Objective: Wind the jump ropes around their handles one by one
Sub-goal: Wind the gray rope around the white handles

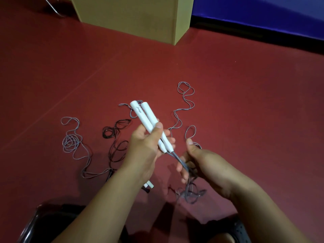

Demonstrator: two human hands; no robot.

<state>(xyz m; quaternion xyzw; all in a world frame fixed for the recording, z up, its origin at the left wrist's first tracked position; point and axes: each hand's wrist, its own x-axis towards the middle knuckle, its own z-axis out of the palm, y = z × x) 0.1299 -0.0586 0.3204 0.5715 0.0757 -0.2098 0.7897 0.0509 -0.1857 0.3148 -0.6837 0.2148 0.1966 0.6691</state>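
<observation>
At the far left of the red floor (pixel 245 85) a grey rope (pixel 73 141) lies in loose coils, its tail running toward the near edge of the view, where it is lost behind the left forearm. Just right of it a dark rope (pixel 115 135) lies in a tangle of loops; its lower end also passes under that forearm, so where it finishes cannot be seen. Below the forearm a small white piece (pixel 149 185) pokes out, too hidden to name. The left hand (pixel 145 146) grips two white handles (pixel 147 118) held side by side, thumb over the top and fingers curled round behind; the handles tilt up and away to the left, and their lower ends are partly covered by the fingers. From those ends a doubled grey cord (pixel 177 157) runs down to the right hand (pixel 194 162), which pinches it, fingers curled; the exact hold is blurred. Below that hand the cord drops into a blurred heap on the floor, and more of it snakes across the floor beyond the hands toward the far side. At the far edge stands a yellow box (pixel 140 18), cut off by the top of the view, with a blue wall (pixel 263 9) to its right. Dark shapes at the bottom edge are too cropped to make out.
</observation>
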